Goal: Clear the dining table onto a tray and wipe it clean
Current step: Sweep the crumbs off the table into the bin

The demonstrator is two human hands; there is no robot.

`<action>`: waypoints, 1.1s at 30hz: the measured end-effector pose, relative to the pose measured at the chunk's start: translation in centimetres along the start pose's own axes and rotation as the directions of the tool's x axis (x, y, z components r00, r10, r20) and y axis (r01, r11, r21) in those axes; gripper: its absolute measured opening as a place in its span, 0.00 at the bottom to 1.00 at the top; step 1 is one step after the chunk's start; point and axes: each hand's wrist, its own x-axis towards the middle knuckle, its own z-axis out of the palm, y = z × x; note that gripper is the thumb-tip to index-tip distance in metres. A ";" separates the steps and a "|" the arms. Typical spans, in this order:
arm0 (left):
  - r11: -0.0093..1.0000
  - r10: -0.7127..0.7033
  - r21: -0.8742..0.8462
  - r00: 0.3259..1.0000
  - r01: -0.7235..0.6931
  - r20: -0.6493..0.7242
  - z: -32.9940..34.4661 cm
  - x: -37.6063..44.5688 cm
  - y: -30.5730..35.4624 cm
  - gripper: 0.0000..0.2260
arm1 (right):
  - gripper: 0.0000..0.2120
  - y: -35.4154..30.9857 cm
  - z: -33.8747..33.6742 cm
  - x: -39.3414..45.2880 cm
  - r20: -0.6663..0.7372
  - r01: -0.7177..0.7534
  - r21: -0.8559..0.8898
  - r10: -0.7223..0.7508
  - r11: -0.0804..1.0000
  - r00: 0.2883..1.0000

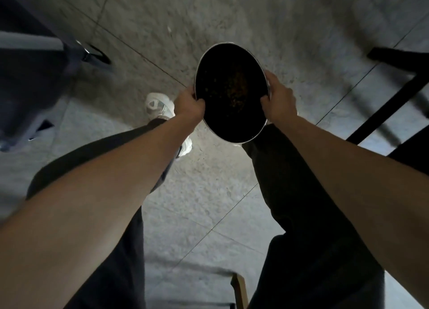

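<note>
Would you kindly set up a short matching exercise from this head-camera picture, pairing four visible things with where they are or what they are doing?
Things:
1. left hand
2. right hand
3. white shoe
4. round dark tray

Places or states:
A. on the grey floor, just left of the left wrist
B. grips the tray's right rim
C. carried above the floor, brownish specks on its surface
D. grips the tray's left rim

Pairs: 1-D, 2-B, 3-A, 4-C
</note>
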 end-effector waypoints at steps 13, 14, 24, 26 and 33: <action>0.937 0.321 0.144 0.947 -0.319 0.008 -7.9 -14.7 9.6 0.05 | 0.32 -2.1 -11.5 -14.5 -0.161 0.089 0.164 -0.062 0.982 0.985; 0.930 0.338 0.152 0.941 -0.334 0.003 -8.5 -16.9 10.9 0.07 | 0.32 -2.5 -13.2 -16.1 -0.163 0.075 0.168 -0.047 0.983 0.986; 0.928 0.322 0.206 0.946 -0.311 -0.021 -10.5 -34.6 21.7 0.07 | 0.34 -3.5 -28.6 -28.8 -0.214 0.056 0.129 -0.027 0.990 0.976; 0.921 0.311 0.251 0.950 -0.298 -0.011 -9.7 -36.6 23.4 0.09 | 0.33 -2.7 -31.1 -30.3 -0.209 0.055 0.105 -0.032 0.993 0.977; 0.922 0.291 0.283 0.955 -0.264 -0.058 -6.7 -39.7 27.9 0.06 | 0.12 2.2 -46.3 -32.3 -0.654 0.290 0.123 -0.142 0.949 0.743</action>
